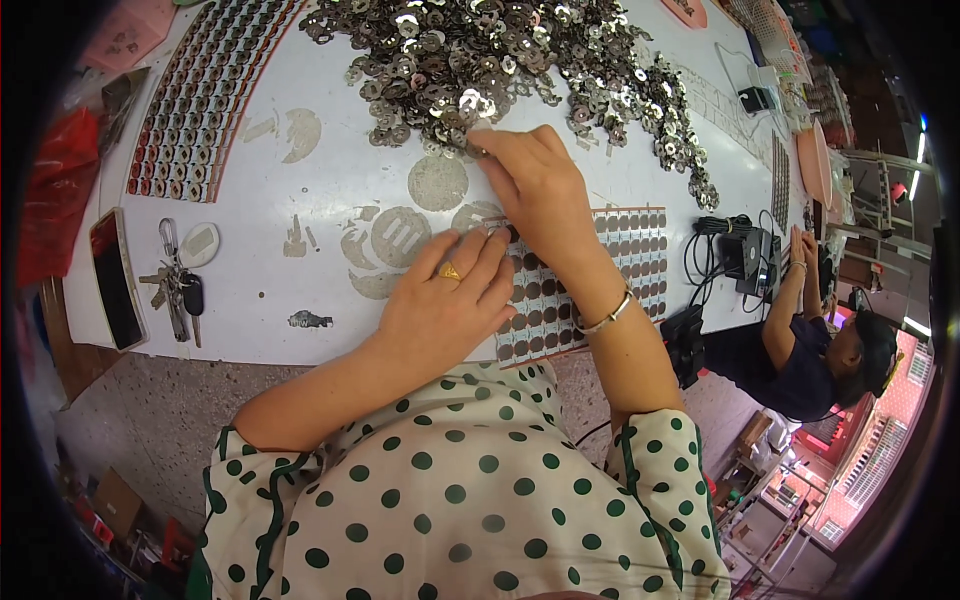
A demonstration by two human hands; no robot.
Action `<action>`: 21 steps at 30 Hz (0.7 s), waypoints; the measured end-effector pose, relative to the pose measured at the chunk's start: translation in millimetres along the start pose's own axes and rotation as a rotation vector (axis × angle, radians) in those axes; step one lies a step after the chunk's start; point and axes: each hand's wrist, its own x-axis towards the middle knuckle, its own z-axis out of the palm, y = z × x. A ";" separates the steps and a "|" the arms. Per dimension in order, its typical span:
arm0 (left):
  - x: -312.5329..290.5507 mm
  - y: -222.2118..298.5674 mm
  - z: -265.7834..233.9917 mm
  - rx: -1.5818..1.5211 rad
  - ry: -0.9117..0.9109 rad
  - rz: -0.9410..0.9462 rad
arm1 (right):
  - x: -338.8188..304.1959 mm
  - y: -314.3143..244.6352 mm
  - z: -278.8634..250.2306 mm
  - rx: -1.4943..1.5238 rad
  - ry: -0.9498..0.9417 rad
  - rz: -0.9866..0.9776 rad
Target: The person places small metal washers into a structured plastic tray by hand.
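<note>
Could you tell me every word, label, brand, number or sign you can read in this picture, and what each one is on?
None can be read with certainty.
Board: any print is too small to read.
Key tag: faint marks, too blurred to read.
Dark scrap: pale marks, unreadable.
Phone: dark screen, no legible text.

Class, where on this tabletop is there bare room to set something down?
A nearly bare patch lies between the keys and the dark scrap; a smaller one between the metal pieces and the board under the right forearm. The far middle is crowded with metal pieces, the right side with black cables.
</note>
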 end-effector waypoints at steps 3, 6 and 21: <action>-3.0 -3.1 5.7 -0.006 0.010 0.004 | -5.7 4.8 -8.1 -0.084 -0.004 -0.031; -4.5 -4.7 8.3 -0.037 0.038 0.001 | -8.2 6.4 -17.3 0.146 -0.029 0.208; -4.2 -4.3 8.5 -0.080 0.050 -0.035 | -12.9 -1.8 -15.4 0.697 0.015 0.486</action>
